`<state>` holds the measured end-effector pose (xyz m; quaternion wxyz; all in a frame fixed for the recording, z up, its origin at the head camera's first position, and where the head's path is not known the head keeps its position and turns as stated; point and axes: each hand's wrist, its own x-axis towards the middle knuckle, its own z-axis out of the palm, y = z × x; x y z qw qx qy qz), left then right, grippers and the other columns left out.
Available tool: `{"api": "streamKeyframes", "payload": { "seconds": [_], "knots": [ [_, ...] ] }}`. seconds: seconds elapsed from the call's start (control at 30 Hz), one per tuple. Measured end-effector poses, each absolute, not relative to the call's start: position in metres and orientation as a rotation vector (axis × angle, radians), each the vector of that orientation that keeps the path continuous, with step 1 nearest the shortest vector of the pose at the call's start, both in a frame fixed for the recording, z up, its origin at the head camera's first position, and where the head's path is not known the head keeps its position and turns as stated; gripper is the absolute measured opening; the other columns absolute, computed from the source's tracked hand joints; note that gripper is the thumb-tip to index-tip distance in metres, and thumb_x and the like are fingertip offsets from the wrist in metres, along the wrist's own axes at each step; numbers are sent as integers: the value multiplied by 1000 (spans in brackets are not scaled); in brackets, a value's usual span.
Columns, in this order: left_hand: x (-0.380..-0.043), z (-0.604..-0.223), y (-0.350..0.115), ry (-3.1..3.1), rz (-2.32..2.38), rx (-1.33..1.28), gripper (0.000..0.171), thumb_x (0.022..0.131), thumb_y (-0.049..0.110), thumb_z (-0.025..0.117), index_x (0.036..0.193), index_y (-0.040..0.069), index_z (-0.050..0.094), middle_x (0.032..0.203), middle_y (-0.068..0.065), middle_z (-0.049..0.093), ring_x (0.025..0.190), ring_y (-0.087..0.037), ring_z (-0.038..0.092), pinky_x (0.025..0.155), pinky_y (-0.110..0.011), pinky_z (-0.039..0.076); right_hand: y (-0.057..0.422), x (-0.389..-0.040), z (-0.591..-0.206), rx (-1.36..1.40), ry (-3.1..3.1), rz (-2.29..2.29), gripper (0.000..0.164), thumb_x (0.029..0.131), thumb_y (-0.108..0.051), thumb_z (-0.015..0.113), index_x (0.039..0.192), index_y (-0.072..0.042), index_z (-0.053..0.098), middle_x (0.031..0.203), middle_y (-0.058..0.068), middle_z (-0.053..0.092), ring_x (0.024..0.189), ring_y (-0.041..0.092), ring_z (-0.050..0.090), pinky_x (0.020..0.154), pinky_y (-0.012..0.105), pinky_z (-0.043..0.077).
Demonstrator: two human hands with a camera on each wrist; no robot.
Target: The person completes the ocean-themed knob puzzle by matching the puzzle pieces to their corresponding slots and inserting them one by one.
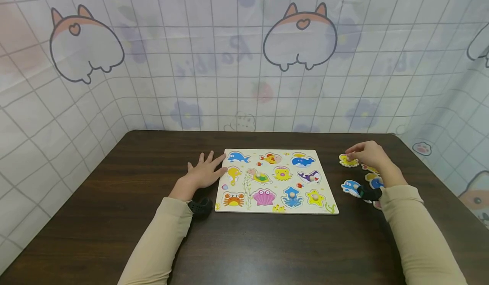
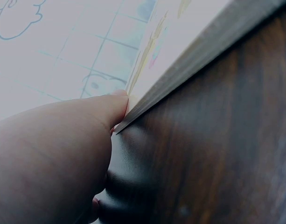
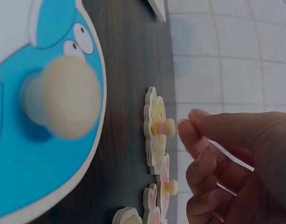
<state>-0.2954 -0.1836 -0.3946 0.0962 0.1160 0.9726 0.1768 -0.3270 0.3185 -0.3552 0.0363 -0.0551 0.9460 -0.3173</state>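
My left hand (image 1: 203,172) lies spread at the left edge of a white sea-animal puzzle board (image 1: 280,205). Its thumb (image 2: 115,107) touches the board's edge in the left wrist view. My right hand (image 1: 372,154) is over a yellow, scalloped puzzle piece (image 1: 348,162) beyond the board's right side. In the right wrist view, its thumb and forefinger are bent towards the yellow piece's wooden knob (image 3: 168,127), with a narrow gap between. Knobs stand on the board's turtle (image 1: 259,177), purple whale (image 1: 310,177), squid (image 1: 292,197) and starfish (image 1: 315,197).
Several loose knobbed pieces lie right of the board, including a blue one (image 1: 350,187), partly hidden by the right wrist's black band (image 1: 368,193). The dark wooden table (image 1: 267,247) ends at a gridded cloth backdrop (image 1: 237,85).
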Motion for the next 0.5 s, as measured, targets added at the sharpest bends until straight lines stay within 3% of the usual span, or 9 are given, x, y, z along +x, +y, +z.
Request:
{"api": "streamKeyframes", "payload": {
  "seconds": [0.17,0.5],
  "knots": [
    [-295,-394,-183,2884,522,334,66,110,50,39,166,23,20,170,-22,4,152,-50,-5,110,-80,-1,316,-328,-350,-111,2872,-912,35,99,-13,64,122,13,66,107,27,69,67,26,55,61,38,49],
    [-295,-394,-183,2894,513,340,64,110,50,38,166,23,21,169,-22,5,152,-50,-3,110,-80,-1,318,-335,-353,-72,2858,-854,36,99,-17,67,119,13,67,93,16,71,58,20,49,60,37,45]
  ]
}}
